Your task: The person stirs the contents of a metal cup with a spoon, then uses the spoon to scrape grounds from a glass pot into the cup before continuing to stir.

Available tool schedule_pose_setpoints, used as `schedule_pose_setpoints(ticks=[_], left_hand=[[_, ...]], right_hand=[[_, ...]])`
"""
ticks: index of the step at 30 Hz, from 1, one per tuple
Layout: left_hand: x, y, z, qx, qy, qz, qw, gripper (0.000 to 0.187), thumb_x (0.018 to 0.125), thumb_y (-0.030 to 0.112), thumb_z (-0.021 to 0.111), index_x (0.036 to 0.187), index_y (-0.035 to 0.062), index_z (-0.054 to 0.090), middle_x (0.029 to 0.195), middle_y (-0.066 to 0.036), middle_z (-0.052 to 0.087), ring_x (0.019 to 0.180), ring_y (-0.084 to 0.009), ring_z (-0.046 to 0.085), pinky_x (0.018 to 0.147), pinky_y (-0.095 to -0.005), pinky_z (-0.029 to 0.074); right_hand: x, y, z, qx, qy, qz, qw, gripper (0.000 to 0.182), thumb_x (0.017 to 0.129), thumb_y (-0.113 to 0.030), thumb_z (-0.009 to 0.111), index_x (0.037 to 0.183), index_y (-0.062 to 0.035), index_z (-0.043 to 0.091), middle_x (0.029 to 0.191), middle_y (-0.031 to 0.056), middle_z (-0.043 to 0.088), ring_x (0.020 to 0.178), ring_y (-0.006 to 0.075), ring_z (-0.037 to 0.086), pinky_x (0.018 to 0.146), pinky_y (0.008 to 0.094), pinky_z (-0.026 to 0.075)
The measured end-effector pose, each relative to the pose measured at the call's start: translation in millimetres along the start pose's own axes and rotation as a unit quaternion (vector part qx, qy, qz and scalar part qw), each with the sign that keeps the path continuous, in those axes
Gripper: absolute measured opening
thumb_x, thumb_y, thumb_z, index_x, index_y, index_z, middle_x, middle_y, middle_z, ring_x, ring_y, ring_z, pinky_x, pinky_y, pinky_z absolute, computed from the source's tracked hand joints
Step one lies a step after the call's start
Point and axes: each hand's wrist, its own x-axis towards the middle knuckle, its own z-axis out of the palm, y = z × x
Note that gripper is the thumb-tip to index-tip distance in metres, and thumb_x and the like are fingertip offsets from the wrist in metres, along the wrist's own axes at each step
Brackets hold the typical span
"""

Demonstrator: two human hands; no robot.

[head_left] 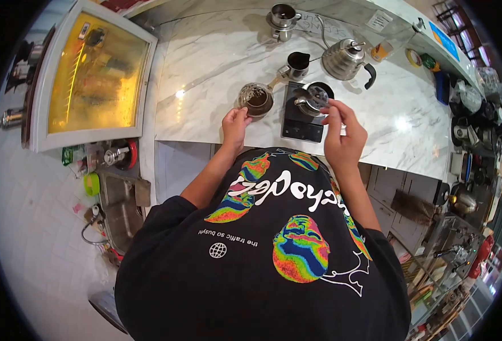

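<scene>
Thumb and fingers of my left hand (pixel 235 128) are closed on the near rim of a round glass bowl (pixel 244 92) with dark brown grounds in it. A pale handle (pixel 274 83) sticks out at the bowl's far right. My right hand (pixel 345 133) is in a pinch right at the edge of a metal cup (pixel 306 108). A shiny, partly see-through round piece overlaps the cup's mouth by those fingertips; I cannot tell what it is. The cup stands on a black digital scale (pixel 302 128).
Behind the scale are a small dark-mouthed pitcher (pixel 297 69) and a steel gooseneck kettle (pixel 342 59). Farther back stands a metal cup on a stand (pixel 283 20). A glass-fronted cabinet lit yellow (pixel 97 79) borders the marble counter (pixel 205 62) on the left, above a sink (pixel 117 204).
</scene>
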Motion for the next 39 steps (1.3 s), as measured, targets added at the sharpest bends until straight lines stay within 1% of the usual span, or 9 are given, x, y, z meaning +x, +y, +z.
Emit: schedule_pose_setpoints(ticks=[2,5,11,17,21,23,30,36,39], left_hand=[[-4.0,-4.8,-1.2,-0.004,0.002,0.007,1.0,0.018,0.101,0.017,0.066,0.087,0.0046,0.063,0.086,-0.004,0.065,0.082,-0.0113,0.064,0.081,-0.0285,0.058],[-4.9,-14.0,-8.4,0.009,0.001,0.015,1.0,0.019,0.101,0.018,0.066,0.087,0.0044,0.063,0.087,-0.004,0.066,0.082,-0.0118,0.064,0.081,-0.0284,0.058],[-14.5,-23.1,-7.2,0.003,0.025,0.006,1.0,0.02,0.101,0.019,0.065,0.088,0.0042,0.063,0.089,-0.004,0.067,0.081,-0.0122,0.064,0.079,-0.0292,0.059],[-28.3,-22.1,-14.3,0.148,0.061,0.039,0.986,0.02,0.097,0.021,0.071,0.1,0.0034,0.063,0.096,-0.006,0.069,0.079,-0.0113,0.064,0.073,-0.0283,0.055],[-33.6,-20.7,-25.2,0.266,0.107,0.141,0.948,0.031,0.092,0.021,0.076,0.113,0.002,0.063,0.108,-0.009,0.07,0.079,-0.0131,0.065,0.073,-0.0301,0.054],[-32.3,-25.3,-36.4,0.27,0.086,0.143,0.948,0.036,0.09,0.021,0.077,0.117,0.0022,0.063,0.114,-0.011,0.069,0.079,-0.0144,0.065,0.074,-0.0311,0.055],[-32.5,-31.5,-50.9,0.263,0.056,0.115,0.956,0.033,0.091,0.019,0.076,0.117,0.0021,0.065,0.109,-0.009,0.071,0.079,-0.0144,0.065,0.074,-0.0305,0.055],[-46.0,-17.4,-39.7,0.306,0.057,0.128,0.942,0.034,0.092,0.018,0.075,0.119,0.002,0.063,0.11,-0.01,0.07,0.078,-0.0147,0.065,0.072,-0.0302,0.054],[-48.9,-13.5,-36.0,0.346,0.055,0.131,0.928,0.039,0.092,0.019,0.075,0.123,0.0026,0.06,0.115,-0.011,0.067,0.088,-0.0183,0.065,0.077,-0.0321,0.053]], right_hand=[[0.0,-1.3,5.5,-0.016,-0.037,-0.003,0.999,0.018,0.098,-0.007,0.064,0.114,-0.0023,0.07,0.088,0.01,0.078,0.073,0.018,0.071,0.067,0.0311,0.054],[8.2,-0.6,8.6,-0.051,-0.095,-0.056,0.993,0.018,0.102,-0.005,0.06,0.117,-0.0014,0.069,0.091,0.0113,0.078,0.075,0.0162,0.074,0.067,0.0279,0.057],[27.6,-2.2,39.2,-0.104,-0.185,-0.12,0.97,0.015,0.097,-0.008,0.065,0.11,-0.0023,0.07,0.085,0.0151,0.075,0.075,0.0312,0.074,0.067,0.0392,0.057],[20.2,37.0,101.1,-0.107,-0.214,-0.143,0.96,0.014,0.096,-0.013,0.065,0.104,-0.0015,0.069,0.086,0.0197,0.072,0.076,0.0397,0.07,0.068,0.0489,0.054],[17.8,45.1,127.0,-0.17,-0.22,-0.218,0.935,0.011,0.096,-0.012,0.063,0.098,-0.0019,0.067,0.085,0.0205,0.071,0.075,0.0439,0.068,0.071,0.0506,0.053],[20.0,41.4,133.5,-0.181,-0.252,-0.184,0.933,0.012,0.097,-0.013,0.061,0.097,-0.0021,0.067,0.086,0.0218,0.071,0.076,0.0442,0.068,0.071,0.051,0.054],[15.8,58.8,155.7,-0.238,-0.332,-0.077,0.91,0.02,0.099,-0.018,0.057,0.098,-0.0009,0.068,0.088,0.0245,0.072,0.083,0.0446,0.071,0.075,0.053,0.056],[11.1,58.6,156.0,-0.2,-0.324,-0.004,0.925,0.029,0.094,-0.018,0.066,0.117,-0.0008,0.065,0.087,0.023,0.073,0.084,0.0457,0.07,0.076,0.0526,0.056],[14.1,39.6,134.3,-0.185,-0.337,0.005,0.923,0.04,0.093,-0.02,0.07,0.128,-0.0007,0.061,0.088,0.0226,0.074,0.08,0.0399,0.072,0.074,0.0471,0.057]])
